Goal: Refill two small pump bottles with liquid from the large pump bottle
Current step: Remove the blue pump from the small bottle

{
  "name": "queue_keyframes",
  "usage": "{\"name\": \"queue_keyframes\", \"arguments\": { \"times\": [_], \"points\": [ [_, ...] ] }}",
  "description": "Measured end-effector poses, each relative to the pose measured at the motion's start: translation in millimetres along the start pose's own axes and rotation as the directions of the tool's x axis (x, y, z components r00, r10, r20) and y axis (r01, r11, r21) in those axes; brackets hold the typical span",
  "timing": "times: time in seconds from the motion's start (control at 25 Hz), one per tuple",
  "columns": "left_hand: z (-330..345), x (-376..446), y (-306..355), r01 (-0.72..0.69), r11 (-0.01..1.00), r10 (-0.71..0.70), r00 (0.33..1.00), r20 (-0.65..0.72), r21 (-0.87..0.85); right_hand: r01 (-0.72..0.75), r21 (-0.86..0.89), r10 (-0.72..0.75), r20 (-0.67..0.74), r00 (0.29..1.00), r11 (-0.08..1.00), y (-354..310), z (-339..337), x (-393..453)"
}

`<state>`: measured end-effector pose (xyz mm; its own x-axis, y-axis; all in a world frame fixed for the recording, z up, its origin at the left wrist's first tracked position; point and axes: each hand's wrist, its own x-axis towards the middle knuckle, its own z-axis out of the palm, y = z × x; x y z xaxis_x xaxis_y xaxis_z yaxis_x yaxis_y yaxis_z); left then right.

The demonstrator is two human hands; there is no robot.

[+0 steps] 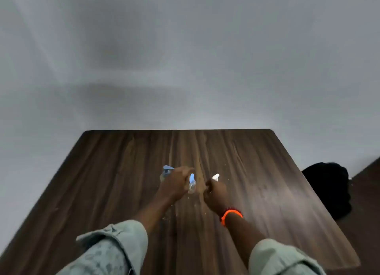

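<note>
On the dark wooden table (pixel 257 182) stand three bottles near its middle. The large pump bottle (pixel 166 173), with a blue pump head, is mostly hidden behind my left hand (pixel 176 184). A small clear bottle with a blue pump (pixel 192 183) stands just right of that hand, whose fingers reach around it. My right hand (pixel 214 193), with an orange band on the wrist, grips a second small bottle; only its white pump (pixel 215 177) shows above the fist. The picture is blurred.
A black bag or cloth (pixel 327 188) lies beside the table's right edge. Small pale specks or drops dot the wood near the bottles. A plain grey wall rises behind the table's far edge.
</note>
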<state>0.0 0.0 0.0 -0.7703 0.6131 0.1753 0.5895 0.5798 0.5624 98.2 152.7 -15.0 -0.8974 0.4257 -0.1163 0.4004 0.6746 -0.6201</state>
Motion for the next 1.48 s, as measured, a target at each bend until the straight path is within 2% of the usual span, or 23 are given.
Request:
{"name": "queue_keyframes", "arguments": {
  "times": [0.08, 0.16, 0.2, 0.28, 0.36, 0.52, 0.72, 0.92, 1.08, 1.24, 1.32, 1.4, 1.48],
  "points": [
    [23.0, 10.7, -7.0, 0.064, 0.995, -0.059, 0.996, 0.063, -0.072, 0.018, 0.007, -0.018, 0.007, 1.0, 1.0, 15.7, 18.5, 3.2],
    [44.5, 18.3, -11.5, 0.156, 0.984, -0.145, 0.982, 0.118, -0.09, -0.07, 0.015, 0.068, 0.1, 0.993, 0.997, 27.8, 30.6, 11.6],
    [51.2, 23.4, -14.8, 0.193, 0.976, -0.18, 0.976, 0.122, -0.104, -0.048, -0.013, 0.048, 0.052, 0.997, 0.999, 34.7, 40.6, 18.8],
    [59.6, 33.3, -20.0, 0.239, 0.964, -0.228, 0.969, 0.099, -0.115, 0.045, -0.035, -0.039, 0.156, 0.987, 0.998, 39.1, 55.6, 37.0],
    [66.5, 37.4, -21.5, 0.275, 0.959, -0.265, 0.955, 0.133, -0.064, 0.067, -0.024, -0.058, 0.253, 0.966, 0.997, 35.6, 66.4, 48.2],
    [78.4, 36.2, -27.9, 0.324, 0.944, -0.309, 0.934, 0.178, -0.059, 0.145, -0.02, -0.136, 0.234, 0.963, 0.989, 29.9, 73.6, 61.0],
    [86.7, 38.2, -34.8, 0.366, 0.93, -0.358, 0.924, 0.131, -0.04, 0.087, 0.102, -0.105, 0.197, 0.975, 0.991, 28.4, 71.1, 73.7],
    [93.3, 43.3, -31.8, 0.373, 0.927, -0.367, 0.923, 0.115, -0.039, 0.012, 0.092, -0.036, 0.257, 0.966, 0.996, 42.0, 79.5, 80.5],
    [96.8, 49.4, -22.9, 0.325, 0.944, -0.321, 0.944, 0.072, -0.055, 0.053, -0.003, -0.05, 0.296, 0.954, 0.999, 40.1, 82.0, 88.2],
    [96.9, 51.3, -34.5, 0.305, 0.95, -0.293, 0.946, 0.142, -0.067, 0.017, 0.155, -0.054, 0.242, 0.969, 0.988, 45.4, 79.3, 88.4],
    [98.2, 48.3, -35.8, 0.348, 0.934, -0.334, 0.931, 0.149, -0.08, 0.017, 0.22, -0.063, 0.202, 0.977, 0.975, 50.6, 75.4, 84.6],
    [101.0, 43.6, -35.8, 0.367, 0.921, -0.354, 0.929, 0.112, -0.133, 0.071, 0.244, -0.115, 0.171, 0.979, 0.967, 52.6, 73.0, 80.6],
    [102.0, 39.8, -33.3, 0.392, 0.898, -0.396, 0.918, 0.019, -0.198, 0.122, 0.222, -0.164, 0.178, 0.97, 0.967, 51.4, 72.2, 77.0]
  ]
}}
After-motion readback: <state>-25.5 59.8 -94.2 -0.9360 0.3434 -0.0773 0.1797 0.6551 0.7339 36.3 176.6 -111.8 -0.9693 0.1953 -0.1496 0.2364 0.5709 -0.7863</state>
